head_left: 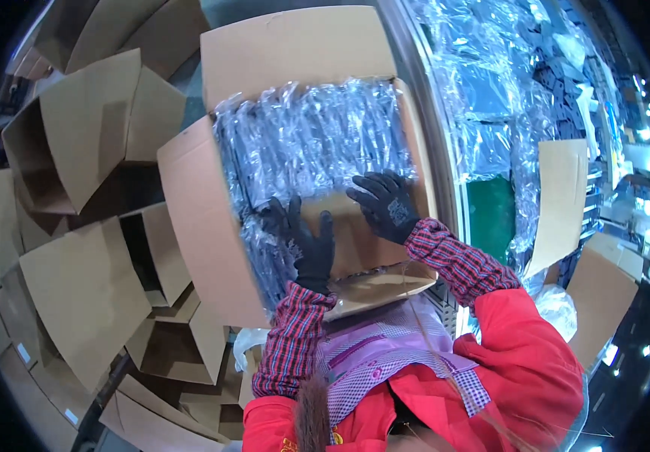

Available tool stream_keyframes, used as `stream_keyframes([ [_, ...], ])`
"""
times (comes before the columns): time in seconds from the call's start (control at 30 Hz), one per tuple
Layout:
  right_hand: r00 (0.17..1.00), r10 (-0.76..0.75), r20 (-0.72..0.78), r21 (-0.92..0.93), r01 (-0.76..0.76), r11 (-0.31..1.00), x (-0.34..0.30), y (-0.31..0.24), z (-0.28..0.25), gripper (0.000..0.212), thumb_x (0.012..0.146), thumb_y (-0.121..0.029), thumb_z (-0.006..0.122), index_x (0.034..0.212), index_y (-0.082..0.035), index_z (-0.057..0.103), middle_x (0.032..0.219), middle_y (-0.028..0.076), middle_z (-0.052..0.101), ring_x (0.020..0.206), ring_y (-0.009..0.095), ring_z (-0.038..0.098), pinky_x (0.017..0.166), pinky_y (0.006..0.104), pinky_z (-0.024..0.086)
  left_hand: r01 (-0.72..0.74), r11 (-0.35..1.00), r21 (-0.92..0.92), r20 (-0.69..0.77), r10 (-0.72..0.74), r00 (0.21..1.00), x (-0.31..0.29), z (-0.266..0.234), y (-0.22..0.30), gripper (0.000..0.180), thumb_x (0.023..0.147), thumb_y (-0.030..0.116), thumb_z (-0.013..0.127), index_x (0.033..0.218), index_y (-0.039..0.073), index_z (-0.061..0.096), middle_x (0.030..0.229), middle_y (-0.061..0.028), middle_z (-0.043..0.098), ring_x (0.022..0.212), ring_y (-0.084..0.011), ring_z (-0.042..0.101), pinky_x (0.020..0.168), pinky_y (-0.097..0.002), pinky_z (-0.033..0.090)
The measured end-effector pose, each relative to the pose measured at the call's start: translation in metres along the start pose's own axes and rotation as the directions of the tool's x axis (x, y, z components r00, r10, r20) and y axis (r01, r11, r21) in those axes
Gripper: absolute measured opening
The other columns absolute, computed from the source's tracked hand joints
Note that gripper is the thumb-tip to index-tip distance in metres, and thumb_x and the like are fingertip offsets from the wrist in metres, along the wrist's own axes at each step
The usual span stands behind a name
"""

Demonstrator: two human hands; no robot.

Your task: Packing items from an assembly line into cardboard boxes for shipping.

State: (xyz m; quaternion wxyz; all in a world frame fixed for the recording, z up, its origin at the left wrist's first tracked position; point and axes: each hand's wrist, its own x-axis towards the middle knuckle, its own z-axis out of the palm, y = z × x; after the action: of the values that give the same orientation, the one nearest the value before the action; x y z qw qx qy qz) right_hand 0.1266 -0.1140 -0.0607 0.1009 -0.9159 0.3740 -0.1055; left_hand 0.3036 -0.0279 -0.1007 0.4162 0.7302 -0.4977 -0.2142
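Note:
In front of me stands an open cardboard box (pixel 206 196) with its flaps folded outward. A row of dark items in clear plastic bags (pixel 317 139) fills its far part, packed upright side by side. More bagged items (pixel 262 256) lie along its left side. My left hand (pixel 308 242), in a dark glove, rests on the left-side bags with thumb and fingers apart. My right hand (pixel 387 206), gloved alike, has its fingers stretched out at the near edge of the row, by the box's right wall. Bare cardboard (pixel 355 252) shows between the hands.
Several open cardboard boxes (pixel 87 294) crowd the left side. To the right, past a metal rail (pixel 439 113), lie many clear-bagged items (pixel 483 75) on a green surface (pixel 490 218). A loose cardboard piece (pixel 560 200) stands beside them.

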Motion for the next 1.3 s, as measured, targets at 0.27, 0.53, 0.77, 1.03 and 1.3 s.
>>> stream_keyframes([
  [0.27, 0.979, 0.163, -0.122, -0.163, -0.181, 0.97, -0.042, 0.045, -0.03, 0.038, 0.075, -0.017, 0.057, 0.112, -0.017, 0.058, 0.124, 0.004, 0.054, 0.111, 0.029, 0.049, 0.097, 0.0494, 0.032, -0.017, 0.998, 0.068, 0.098, 0.01, 0.995, -0.002, 0.0, 0.025, 0.059, 0.081, 0.026, 0.064, 0.131, 0.005, 0.041, 0.147, -0.0253, 0.017, 0.136, -0.0403, 0.019, 0.109, -0.0481, 0.02],
  [0.53, 0.975, 0.216, -0.053, -0.263, -0.222, 0.939, -0.056, 0.055, -0.036, 0.036, 0.075, -0.019, 0.058, 0.111, -0.019, 0.059, 0.128, 0.003, 0.051, 0.116, 0.029, 0.045, 0.1, 0.0492, 0.03, -0.1, 0.964, 0.248, 0.158, 0.061, 0.986, -0.016, 0.015, 0.044, 0.058, 0.081, 0.026, 0.063, 0.13, 0.004, 0.042, 0.146, -0.0266, 0.019, 0.134, -0.0407, 0.025, 0.108, -0.0459, 0.024],
  [0.77, 0.977, 0.214, -0.014, -0.293, -0.209, 0.933, -0.058, 0.055, -0.029, 0.037, 0.075, -0.021, 0.058, 0.112, -0.02, 0.059, 0.13, 0.002, 0.05, 0.118, 0.029, 0.042, 0.101, 0.0495, 0.028, -0.14, 0.96, 0.244, 0.151, 0.105, 0.983, -0.009, 0.017, 0.059, 0.057, 0.08, 0.025, 0.063, 0.128, 0.002, 0.043, 0.144, -0.028, 0.025, 0.13, -0.0417, 0.031, 0.106, -0.0449, 0.028],
  [1.03, 0.978, 0.207, 0.013, -0.319, -0.193, 0.928, -0.057, 0.057, -0.027, 0.035, 0.077, -0.022, 0.057, 0.112, -0.02, 0.059, 0.131, 0.002, 0.049, 0.121, 0.029, 0.04, 0.102, 0.0509, 0.025, -0.194, 0.981, 0.011, 0.201, 0.188, 0.961, -0.019, 0.05, 0.04, 0.058, 0.078, 0.025, 0.064, 0.127, 0.001, 0.044, 0.143, -0.028, 0.027, 0.129, -0.0424, 0.032, 0.104, -0.0453, 0.03],
  [1.3, 0.966, 0.255, 0.038, -0.31, -0.231, 0.922, -0.056, 0.055, -0.023, 0.033, 0.078, -0.025, 0.056, 0.111, -0.021, 0.059, 0.135, 0.0, 0.046, 0.123, 0.029, 0.037, 0.103, 0.0513, 0.023, -0.19, 0.979, 0.074, 0.264, 0.165, 0.95, -0.017, 0.055, 0.041, 0.061, 0.077, 0.026, 0.064, 0.128, 0.0, 0.043, 0.143, -0.0277, 0.028, 0.127, -0.0429, 0.035, 0.103, -0.0459, 0.032],
])
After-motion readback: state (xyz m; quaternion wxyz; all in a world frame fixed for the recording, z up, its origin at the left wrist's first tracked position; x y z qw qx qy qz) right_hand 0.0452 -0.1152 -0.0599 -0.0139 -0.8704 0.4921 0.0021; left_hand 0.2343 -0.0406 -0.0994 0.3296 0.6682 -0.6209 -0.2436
